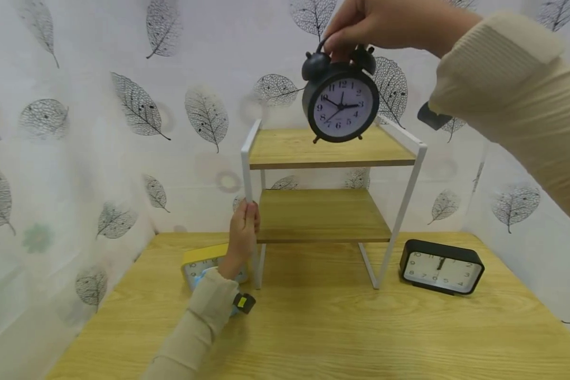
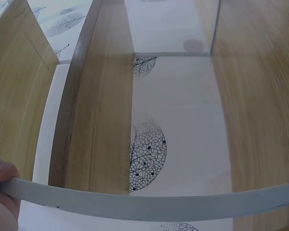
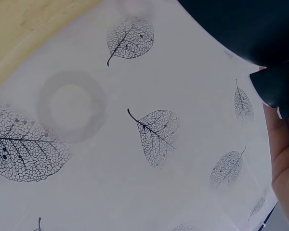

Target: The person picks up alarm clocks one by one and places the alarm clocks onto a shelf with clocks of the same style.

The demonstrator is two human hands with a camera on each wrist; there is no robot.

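Observation:
A black twin-bell alarm clock (image 1: 344,108) hangs from my right hand (image 1: 366,26), whose fingers pinch the handle at its top. In the head view it overlaps the upper board of a two-tier shelf (image 1: 320,215) with white metal legs. My left hand (image 1: 242,232) grips the shelf's front left leg, just beside the lower board. The left wrist view shows this white leg (image 2: 135,206) running across, with the thumb (image 2: 4,172) over it. In the right wrist view, only part of the black clock (image 3: 274,84) shows beside the right hand (image 3: 284,159).
A black rectangular clock (image 1: 442,268) stands on the wooden table (image 1: 337,332), right of the shelf. Behind my left forearm is a yellow-topped clock (image 1: 204,255), partly hidden, with something light blue by it. A leaf-patterned curtain (image 1: 209,68) hangs behind and along the sides.

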